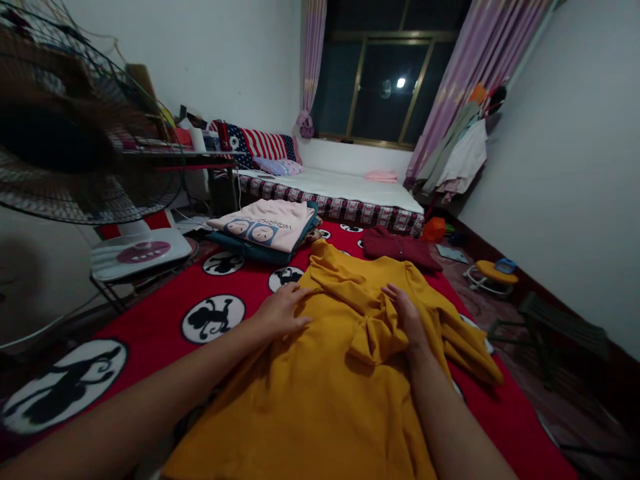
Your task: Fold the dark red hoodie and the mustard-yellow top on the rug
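Observation:
A mustard-yellow dress (320, 400) with a tied bow (377, 339) at its waist lies spread out on a red blanket (155, 340) printed with black monkey figures in white circles. My left hand (284, 312) rests at the dress's left side near the waist, fingers apart. On the other side, my right hand (406, 315) lies beside the bow with its fingers stretched out. One sleeve (470, 343) reaches out to the right; the left sleeve is not plainly visible.
Folded clothes, a pink printed shirt (265, 223) on top, lie at the far left of the blanket. A folded maroon garment (400, 248) lies at the far right. Left stand a fan (75, 133) and a chair (140, 250); right, stools (493, 272). A bed (340, 183) stands behind.

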Tool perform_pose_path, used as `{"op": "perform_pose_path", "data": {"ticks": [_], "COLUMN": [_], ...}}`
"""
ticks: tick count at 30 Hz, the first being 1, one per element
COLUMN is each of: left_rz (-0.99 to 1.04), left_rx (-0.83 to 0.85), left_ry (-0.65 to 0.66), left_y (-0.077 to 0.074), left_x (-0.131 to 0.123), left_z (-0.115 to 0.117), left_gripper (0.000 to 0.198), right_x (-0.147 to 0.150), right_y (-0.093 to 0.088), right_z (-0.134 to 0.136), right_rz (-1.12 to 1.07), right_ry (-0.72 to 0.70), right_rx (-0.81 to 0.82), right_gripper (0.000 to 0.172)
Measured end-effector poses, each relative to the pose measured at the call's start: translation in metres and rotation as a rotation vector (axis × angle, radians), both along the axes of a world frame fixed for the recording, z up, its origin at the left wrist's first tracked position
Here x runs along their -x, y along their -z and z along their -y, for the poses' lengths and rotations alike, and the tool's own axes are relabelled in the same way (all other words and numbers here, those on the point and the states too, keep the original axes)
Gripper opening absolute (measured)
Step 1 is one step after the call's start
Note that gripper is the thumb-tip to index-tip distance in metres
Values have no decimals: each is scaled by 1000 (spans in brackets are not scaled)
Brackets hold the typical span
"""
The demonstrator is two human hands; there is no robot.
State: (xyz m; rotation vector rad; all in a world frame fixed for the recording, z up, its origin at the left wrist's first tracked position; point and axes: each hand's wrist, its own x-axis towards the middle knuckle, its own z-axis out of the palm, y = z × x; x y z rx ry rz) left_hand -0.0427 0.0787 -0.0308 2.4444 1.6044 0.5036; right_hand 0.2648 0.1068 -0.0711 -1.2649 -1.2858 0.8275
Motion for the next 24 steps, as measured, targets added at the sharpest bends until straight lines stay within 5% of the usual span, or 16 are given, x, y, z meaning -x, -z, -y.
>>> {"op": "perform_pose_path", "data": {"ticks": [4,9,12,14,19,21,24], "left_rz": [-192,-258,-179,-65,258,304,235], "left_rx": [67,186,261,276,262,290,527], "left_ry": [-123,-141,-70,-58,18,93,321], "left_y": [-10,-14,-27,-45,-84,-82,-62], "left_x": [30,54,58,53,16,-4,-30], "left_z": [29,63,70,70,73,80,89], "left_gripper": [67,29,11,10,18,22,29], "right_x": [35,65,66,57,10,-8,-25], "right_y": [-9,-23,-35,-50,-95,-100,-88], "right_z": [15,31,22,7,-32,-35,-23], "right_rz": [682,1160,1107,887,198,204,644], "right_ry": [28,125,37,28,219,323,347], "right_rx": [-58,146,154,125,53,23,115], "right_gripper": [68,51,25,16,19,23,20]}}
